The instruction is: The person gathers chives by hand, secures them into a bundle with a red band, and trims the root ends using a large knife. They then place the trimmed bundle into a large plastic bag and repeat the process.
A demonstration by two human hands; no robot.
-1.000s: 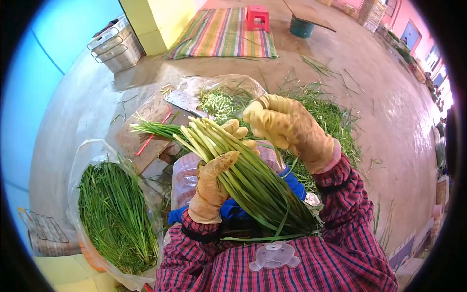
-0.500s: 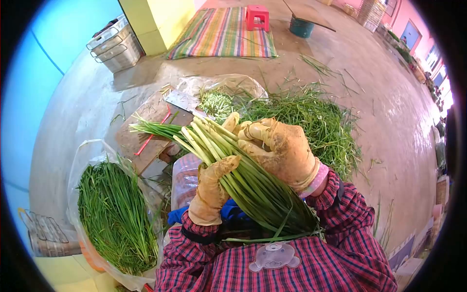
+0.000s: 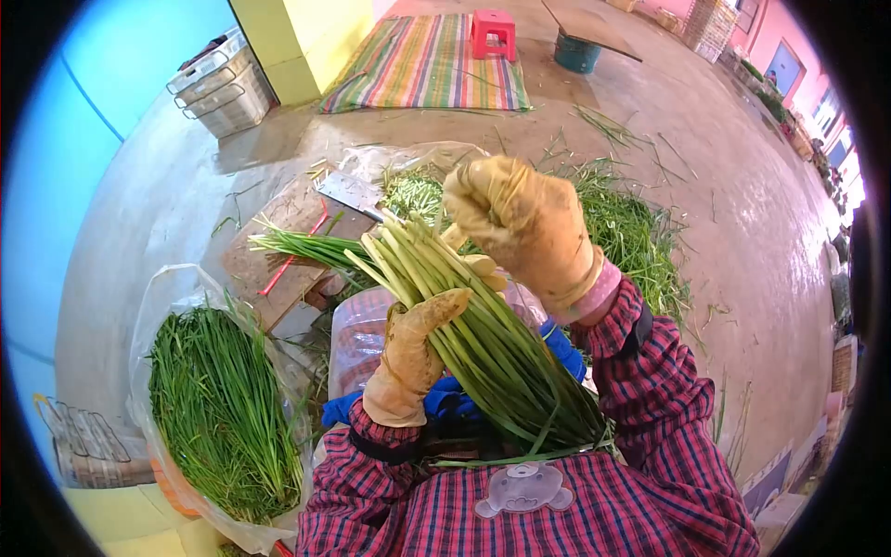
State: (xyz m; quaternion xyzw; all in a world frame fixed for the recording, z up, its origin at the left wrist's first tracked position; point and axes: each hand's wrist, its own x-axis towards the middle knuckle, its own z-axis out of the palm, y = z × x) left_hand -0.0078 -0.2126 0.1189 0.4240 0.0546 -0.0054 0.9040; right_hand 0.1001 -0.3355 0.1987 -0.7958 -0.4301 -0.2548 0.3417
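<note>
My left hand [image 3: 408,357], in a dirty yellowish glove, is closed round a thick bunch of garlic chives [image 3: 492,362]. Its thumb lies across the pale stems, and its fingertips show on the far side. The pale ends point up and away; the green leaves hang towards my lap. My right hand [image 3: 524,223], gloved too, is raised just above and right of the bunch with its fingers curled in. Whatever it may hold is hidden. Beyond the bunch, a smaller bundle of chives [image 3: 302,243] rests on a board [image 3: 243,265] beside a red strip [image 3: 292,265].
A broad metal blade [image 3: 351,193] lies at the board's far edge, near a plastic bag [image 3: 469,153] with cut pale pieces. Loose greens [image 3: 640,251] cover the floor at right. A bag of chives [image 3: 223,408] stands at left. Farther off are a striped mat [image 3: 408,70] and red stool [image 3: 493,35].
My right hand has lifted up and away from the bunch, its fingers now curled into a fist. The left hand keeps its hold and has barely shifted.
</note>
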